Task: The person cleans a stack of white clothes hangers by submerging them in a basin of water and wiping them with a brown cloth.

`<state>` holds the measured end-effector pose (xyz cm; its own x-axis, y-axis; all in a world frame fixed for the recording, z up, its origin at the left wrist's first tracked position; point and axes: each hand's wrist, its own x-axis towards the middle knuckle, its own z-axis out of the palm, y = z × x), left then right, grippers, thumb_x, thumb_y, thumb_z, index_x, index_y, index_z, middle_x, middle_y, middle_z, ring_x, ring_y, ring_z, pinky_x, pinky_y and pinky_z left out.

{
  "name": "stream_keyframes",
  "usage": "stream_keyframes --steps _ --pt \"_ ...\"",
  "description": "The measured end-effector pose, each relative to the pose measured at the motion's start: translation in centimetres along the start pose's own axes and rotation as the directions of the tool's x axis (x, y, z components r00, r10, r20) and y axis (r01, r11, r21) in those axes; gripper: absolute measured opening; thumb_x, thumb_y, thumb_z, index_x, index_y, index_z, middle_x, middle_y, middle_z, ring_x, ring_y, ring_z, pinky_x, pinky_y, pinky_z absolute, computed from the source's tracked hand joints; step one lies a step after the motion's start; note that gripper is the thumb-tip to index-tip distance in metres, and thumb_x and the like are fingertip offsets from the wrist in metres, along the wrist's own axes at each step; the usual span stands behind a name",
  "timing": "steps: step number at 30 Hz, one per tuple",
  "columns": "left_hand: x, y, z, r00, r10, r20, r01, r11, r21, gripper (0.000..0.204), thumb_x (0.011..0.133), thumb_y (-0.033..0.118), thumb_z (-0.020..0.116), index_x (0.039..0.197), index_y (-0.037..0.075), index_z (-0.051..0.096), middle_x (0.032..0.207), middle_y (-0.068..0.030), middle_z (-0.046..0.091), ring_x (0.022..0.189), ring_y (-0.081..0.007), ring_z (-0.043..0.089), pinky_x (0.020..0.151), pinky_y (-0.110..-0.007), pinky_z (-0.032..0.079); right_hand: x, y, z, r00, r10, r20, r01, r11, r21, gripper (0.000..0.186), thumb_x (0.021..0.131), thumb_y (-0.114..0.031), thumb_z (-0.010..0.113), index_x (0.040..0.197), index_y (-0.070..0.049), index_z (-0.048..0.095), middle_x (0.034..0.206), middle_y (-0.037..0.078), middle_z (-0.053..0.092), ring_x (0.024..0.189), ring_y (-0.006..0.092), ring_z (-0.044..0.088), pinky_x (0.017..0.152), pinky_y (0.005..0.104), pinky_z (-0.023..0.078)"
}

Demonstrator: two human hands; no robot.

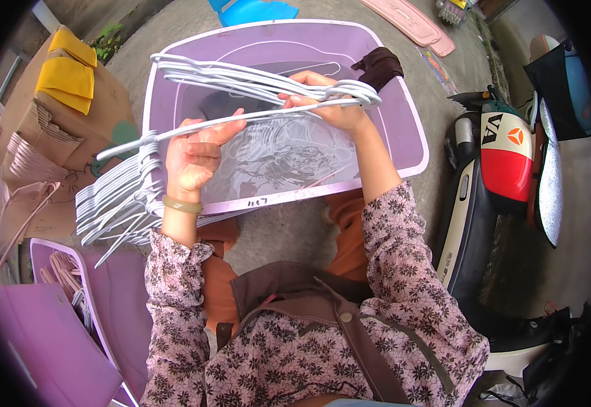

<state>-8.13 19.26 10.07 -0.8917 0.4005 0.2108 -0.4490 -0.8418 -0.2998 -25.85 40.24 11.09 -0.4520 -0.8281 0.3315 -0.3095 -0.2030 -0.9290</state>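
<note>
My right hand (332, 102) grips a bundle of white clothes hangers (221, 76) near their hooked ends, above a purple tub (414, 146). One hanger (166, 133) lies apart from the bundle and slants down to the left. My left hand (197, 156) has its fingers curled at that hanger's bar, the forefinger stretched along it. Clear rippling water (295, 152) stands in the tub, with another hanger (322, 66) partly visible inside. Many more white hangers (115, 197) hang over the tub's left rim, beside my left wrist. A dark brown cloth (380, 66) drapes over the right rim.
A cardboard box (109, 102) with a yellow cloth (68, 78) and pink hangers (27, 163) stands left. Below it, a purple container (122, 298) holds more hangers. A scooter (478, 183) stands right. Pink lids (410, 24) and a blue object (254, 10) lie beyond the tub.
</note>
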Motion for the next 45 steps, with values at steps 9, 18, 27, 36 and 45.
stream_keyframes --steps 9,18,27,36,45 --pt "2.6 2.2 -2.4 0.903 0.428 -0.045 -0.429 0.886 -0.177 0.077 0.090 0.052 0.028 0.123 -0.017 0.026 0.115 -0.0252 0.046 0.102 -0.0343 0.051 0.085 -0.041 0.049 0.5 0.5 2.0 0.942 0.304 0.140 -0.332 0.903 0.273 0.022 0.081 -0.015 0.057 0.098 -0.001 0.052 0.064 0.002 0.052 0.052 0.0088 0.050 0.051 0.0221 0.041" --pt "8.0 -2.0 -4.4 0.821 0.551 -0.149 -0.137 0.443 0.886 0.060 0.082 0.059 0.047 0.104 0.003 0.053 0.086 -0.0075 0.059 0.068 -0.0194 0.054 0.063 -0.032 0.046 1.0 0.9 3.4 0.912 0.386 0.136 -0.394 0.918 0.035 0.032 0.071 -0.018 0.070 0.095 -0.004 0.053 0.064 0.002 0.053 0.049 0.0060 0.047 0.043 0.0211 0.037" --pt "8.6 -1.4 -5.3 0.716 0.612 -0.337 -0.257 0.679 0.688 0.043 0.095 0.043 0.026 0.117 0.013 0.047 0.112 -0.0098 0.054 0.102 -0.0244 0.052 0.090 -0.049 0.036 0.7 3.9 3.8 0.947 0.026 -0.321 -0.231 0.747 -0.623 0.108 0.044 -0.059 0.077 0.125 0.002 0.038 0.127 0.021 0.039 0.121 0.0346 0.034 0.097 0.0479 0.028" --pt "8.6 0.4 -6.9 0.644 0.696 -0.317 -0.359 0.641 0.678 0.023 0.095 0.020 0.030 0.091 0.008 0.050 0.077 -0.0061 0.053 0.070 -0.0194 0.054 0.075 -0.046 0.048 0.0 4.2 2.3 0.963 0.245 -0.109 -0.239 0.604 -0.760 0.119 0.052 -0.059 0.074 0.139 -0.002 0.015 0.139 0.025 0.024 0.130 0.0354 0.023 0.106 0.0428 0.019" --pt "9.7 2.2 -5.8 0.655 0.753 -0.064 -0.208 0.262 0.942 0.022 0.095 0.024 0.037 0.094 0.007 0.050 0.066 -0.0009 0.047 0.052 -0.0093 0.039 0.049 -0.025 0.035 1.1 -1.9 5.1 0.963 0.184 -0.199 -0.163 0.980 0.114 0.054 0.083 -0.017 0.059 0.127 0.000 0.034 0.098 0.013 0.058 0.088 0.0156 0.058 0.075 0.0284 0.047"
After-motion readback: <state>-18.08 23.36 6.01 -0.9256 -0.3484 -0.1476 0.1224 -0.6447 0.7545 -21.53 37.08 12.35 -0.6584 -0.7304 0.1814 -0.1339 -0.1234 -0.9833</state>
